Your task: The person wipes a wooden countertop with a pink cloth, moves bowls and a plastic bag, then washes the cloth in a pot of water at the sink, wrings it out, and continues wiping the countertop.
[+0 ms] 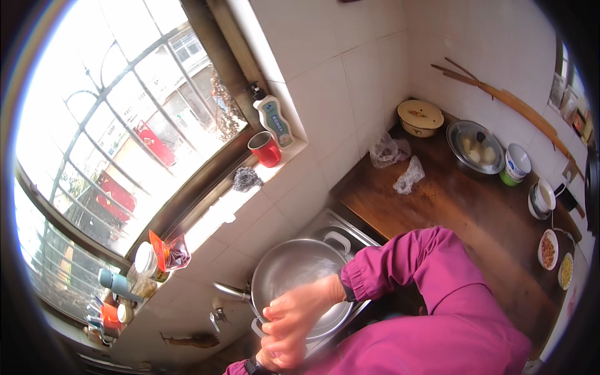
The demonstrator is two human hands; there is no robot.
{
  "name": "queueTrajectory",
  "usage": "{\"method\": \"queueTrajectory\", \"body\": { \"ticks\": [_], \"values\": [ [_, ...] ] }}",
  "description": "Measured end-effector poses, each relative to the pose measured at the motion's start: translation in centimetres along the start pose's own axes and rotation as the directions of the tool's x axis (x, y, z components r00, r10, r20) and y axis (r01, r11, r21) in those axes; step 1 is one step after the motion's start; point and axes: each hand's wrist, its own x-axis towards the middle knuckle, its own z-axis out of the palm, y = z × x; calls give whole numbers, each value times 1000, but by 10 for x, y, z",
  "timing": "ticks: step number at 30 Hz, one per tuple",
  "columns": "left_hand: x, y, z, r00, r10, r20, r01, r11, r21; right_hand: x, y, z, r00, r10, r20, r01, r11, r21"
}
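Note:
A wide grey metal pot (278, 265) with loop handles sits on the stove (334, 219), its inside shiny. My right hand (306, 307) reaches over the near part of the pot from the right, fingers curled together. My left hand (284, 351) is close below it, at the pot's near edge, also with fingers bent in. The two hands touch or overlap. Whatever they hold, if anything, is hidden between them. Both arms wear magenta sleeves with dark cuffs. Beside the pot's left rim is a metal tap (231, 290).
Right of the stove, a brown wooden counter (400, 206) carries plastic bags (409, 175), a lidded pot (420, 117), a metal basin (475, 147) and several bowls (517, 160). On the windowsill stand a red mug (265, 150), a pump bottle (273, 119), a scouring pad (247, 179) and jars (146, 259).

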Motion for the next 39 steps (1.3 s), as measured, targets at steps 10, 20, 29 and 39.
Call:
{"method": "queueTrajectory", "body": {
  "ticks": [10, 20, 29, 39],
  "values": [
    [26, 4, 30, 943, 146, -300, 46, 835, 549, -56, -16, 28, 954, 154, 258, -182, 979, 90],
    [90, 12, -55, 770, 520, -369, 176, 384, 906, -124, -42, 99, 603, 381, 701, -662, 729, 173],
    [110, 17, -141, 671, 583, -458, 252, 402, 880, -176, -65, 159, 550, 536, 640, -749, 656, 94],
    [115, 23, -143, 658, 680, -324, 286, 173, 942, -179, -75, 163, 294, 689, 662, -896, 440, -60]
  ]
}}
